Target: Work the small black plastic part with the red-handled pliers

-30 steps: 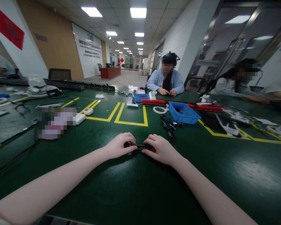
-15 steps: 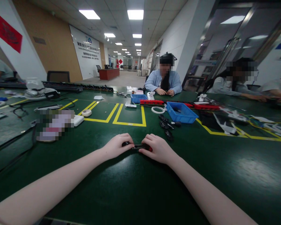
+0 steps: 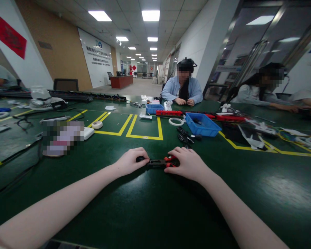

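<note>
My left hand (image 3: 131, 160) rests on the green table (image 3: 150, 207) with its fingers closed on a small black part (image 3: 140, 159). My right hand (image 3: 188, 163) lies just to the right, gripping the red handles of a pair of pliers (image 3: 160, 162). The pliers lie flat between both hands, with their dark jaws reaching to the black part at my left fingertips. Both forearms stretch forward over the table.
Several black parts (image 3: 185, 136) lie beyond my right hand, beside a blue bin (image 3: 202, 125) and a white tape ring (image 3: 176, 121). Yellow lines (image 3: 142, 136) mark the table. A person in a light blue top (image 3: 182, 90) sits opposite; other people sit at the right.
My right hand has slid to the right along the pliers, so the red handles and the dark jaws now show between my hands. My left hand has stayed in place.
</note>
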Tool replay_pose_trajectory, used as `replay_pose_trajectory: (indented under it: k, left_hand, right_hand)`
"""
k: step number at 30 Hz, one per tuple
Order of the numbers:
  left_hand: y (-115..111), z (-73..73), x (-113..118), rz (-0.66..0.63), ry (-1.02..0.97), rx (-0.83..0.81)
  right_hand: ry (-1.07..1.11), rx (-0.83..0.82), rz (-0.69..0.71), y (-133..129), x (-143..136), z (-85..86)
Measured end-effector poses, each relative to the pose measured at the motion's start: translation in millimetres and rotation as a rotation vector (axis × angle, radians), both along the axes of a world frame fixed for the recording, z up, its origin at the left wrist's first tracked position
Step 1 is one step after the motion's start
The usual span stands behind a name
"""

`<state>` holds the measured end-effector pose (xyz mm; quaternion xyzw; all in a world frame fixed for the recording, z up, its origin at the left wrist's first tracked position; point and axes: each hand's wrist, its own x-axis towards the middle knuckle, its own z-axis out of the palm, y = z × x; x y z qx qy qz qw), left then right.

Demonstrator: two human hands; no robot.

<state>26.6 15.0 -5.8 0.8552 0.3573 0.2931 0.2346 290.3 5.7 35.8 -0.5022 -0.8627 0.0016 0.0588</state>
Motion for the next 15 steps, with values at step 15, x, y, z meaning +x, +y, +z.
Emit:
replay_pose_trajectory:
  k: [15]
  left_hand:
    - [11.8,-4.0,-5.7,0.066,-0.109,0.078]
  right_hand:
    - [0.118,0.024,0.162,27.7,3.9,-27.6]
